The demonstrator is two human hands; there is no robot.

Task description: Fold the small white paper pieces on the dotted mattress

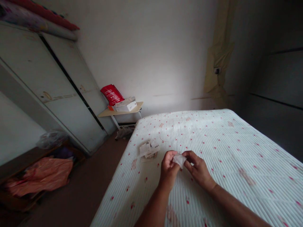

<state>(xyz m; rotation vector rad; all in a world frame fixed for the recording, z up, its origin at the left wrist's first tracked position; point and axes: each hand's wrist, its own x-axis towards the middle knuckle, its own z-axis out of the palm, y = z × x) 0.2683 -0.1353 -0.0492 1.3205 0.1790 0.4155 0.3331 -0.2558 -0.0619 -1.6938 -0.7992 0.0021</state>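
Between my two hands is a small, whitish, translucent piece that looks like a plastic wrapper or thin packet (179,160). My left hand (169,167) is closed, pinching it from the left side. From the right, the fingers of my right hand (197,167) are closed on its other edge. Both hands are above the bed cover (220,183), which is white and ribbed with small red marks. To the left of my left hand, a small pile of printed papers or cards (149,148) lies on the bed; its lower layers are hard to make out.
Beyond the bed's far left corner stands a small table (106,113) holding a red bag (112,94) and a white box (126,106). A grey wardrobe (66,85) lines the left side. Orange cloth or plastic (44,175) lies low at left. A wall socket (217,70) is at the back.
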